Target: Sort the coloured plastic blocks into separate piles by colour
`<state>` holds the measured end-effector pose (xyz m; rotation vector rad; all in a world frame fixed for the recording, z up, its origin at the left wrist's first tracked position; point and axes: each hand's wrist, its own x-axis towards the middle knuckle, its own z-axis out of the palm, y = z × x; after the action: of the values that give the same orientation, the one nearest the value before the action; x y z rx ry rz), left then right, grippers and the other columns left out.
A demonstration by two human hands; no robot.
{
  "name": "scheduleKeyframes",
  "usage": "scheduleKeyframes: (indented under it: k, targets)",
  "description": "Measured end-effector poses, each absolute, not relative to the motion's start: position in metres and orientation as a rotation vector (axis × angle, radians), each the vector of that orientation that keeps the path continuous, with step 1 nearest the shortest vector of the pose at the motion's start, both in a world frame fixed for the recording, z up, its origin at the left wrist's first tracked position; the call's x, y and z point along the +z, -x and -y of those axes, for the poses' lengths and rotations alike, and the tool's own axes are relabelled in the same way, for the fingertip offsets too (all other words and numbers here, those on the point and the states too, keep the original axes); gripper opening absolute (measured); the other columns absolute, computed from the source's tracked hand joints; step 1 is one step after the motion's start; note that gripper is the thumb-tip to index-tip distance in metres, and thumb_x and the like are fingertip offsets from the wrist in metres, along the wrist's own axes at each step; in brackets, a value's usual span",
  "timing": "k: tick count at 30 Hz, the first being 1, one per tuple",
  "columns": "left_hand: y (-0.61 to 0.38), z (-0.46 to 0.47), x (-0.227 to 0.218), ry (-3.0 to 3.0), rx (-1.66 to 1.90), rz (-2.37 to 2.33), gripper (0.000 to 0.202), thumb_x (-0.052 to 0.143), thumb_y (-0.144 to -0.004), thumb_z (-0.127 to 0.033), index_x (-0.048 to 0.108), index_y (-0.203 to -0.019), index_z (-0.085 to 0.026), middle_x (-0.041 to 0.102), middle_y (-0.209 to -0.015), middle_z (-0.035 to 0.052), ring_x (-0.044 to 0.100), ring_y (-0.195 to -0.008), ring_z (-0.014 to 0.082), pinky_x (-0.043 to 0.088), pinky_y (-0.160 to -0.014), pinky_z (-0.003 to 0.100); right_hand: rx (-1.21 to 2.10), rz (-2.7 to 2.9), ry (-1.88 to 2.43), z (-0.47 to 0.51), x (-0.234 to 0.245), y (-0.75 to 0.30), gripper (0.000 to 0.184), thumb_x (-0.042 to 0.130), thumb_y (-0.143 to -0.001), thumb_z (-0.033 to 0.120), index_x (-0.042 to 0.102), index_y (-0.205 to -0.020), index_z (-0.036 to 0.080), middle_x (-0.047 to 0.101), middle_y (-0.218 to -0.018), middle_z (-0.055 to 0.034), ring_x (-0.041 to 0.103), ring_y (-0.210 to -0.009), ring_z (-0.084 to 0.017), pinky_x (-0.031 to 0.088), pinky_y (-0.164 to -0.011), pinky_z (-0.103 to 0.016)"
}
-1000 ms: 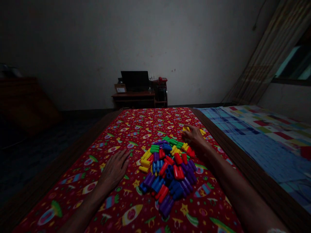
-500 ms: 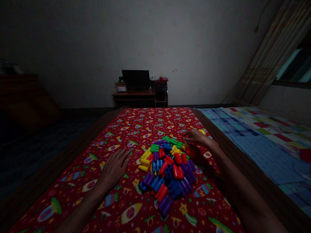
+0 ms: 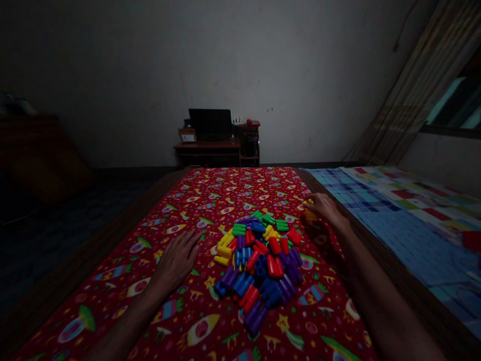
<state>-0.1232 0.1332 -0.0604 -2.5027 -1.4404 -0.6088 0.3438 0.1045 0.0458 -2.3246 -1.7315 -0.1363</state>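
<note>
On the cloth (image 3: pixel 233 190), the pile (image 3: pixel 259 265) had thinned at its far right since a moment earlier; more yellow apparently now stood apart from the mix. The right arm (image 3: pixel 376 281) reached forward and outward. The left hand (image 3: pixel 176 260) lay palm down left of the pile, fingers loosely spread, nothing seen in it. The right hand (image 3: pixel 321 206) curled narrowly over yellow blocks (image 3: pixel 310 216) near the cloth's right edge; whether it gripped one, could not tell.

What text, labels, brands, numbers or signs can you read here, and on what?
Readable text: none.
White label on the cardboard box: perhaps has print, too small and blurred to read.
Black monitor: no brand readable.
Plastic blocks: no lettering or numbers to be made out.
Red cloth: rockets and stars, no words I can make out.
</note>
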Motion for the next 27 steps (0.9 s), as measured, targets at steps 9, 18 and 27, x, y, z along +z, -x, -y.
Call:
scheduleKeyframes:
  k: [9,18,27]
  targets:
    - [0.123,-0.132,-0.057,2.507,-0.582,1.433,0.049,0.030,-0.095,-0.042,0.055,-0.132,-0.021,0.054,-0.139,0.0102,0.050,-0.127,0.0279,0.041,-0.106,0.047,-0.093,1.651,2.381,-0.102,0.025,-0.371,0.032,0.057,-0.085,0.030,0.070,-0.109,0.014,0.070,-0.108,-0.0152,0.064,-0.103,-0.025,0.045,-0.078,-0.028]
    - [0.121,-0.130,-0.055,2.494,-0.600,1.466,0.047,0.032,-0.094,-0.041,0.057,-0.130,-0.023,0.055,-0.138,0.0084,0.049,-0.128,0.0274,0.040,-0.106,0.047,0.234,2.212,1.809,-0.092,0.067,-0.268,0.024,0.050,-0.089,0.022,0.073,-0.086,0.015,0.071,-0.078,-0.0053,0.060,-0.068,-0.013,0.037,-0.059,-0.021]
    - [0.122,-0.132,-0.056,2.512,-0.602,1.439,0.049,0.030,-0.095,-0.041,0.057,-0.129,-0.020,0.055,-0.138,0.0110,0.051,-0.127,0.0287,0.041,-0.105,0.048,0.483,2.281,1.585,-0.099,0.042,-0.240,0.017,0.062,-0.079,0.018,0.075,-0.089,0.016,0.070,-0.074,-0.0014,0.058,-0.063,-0.012,0.036,-0.056,-0.019]
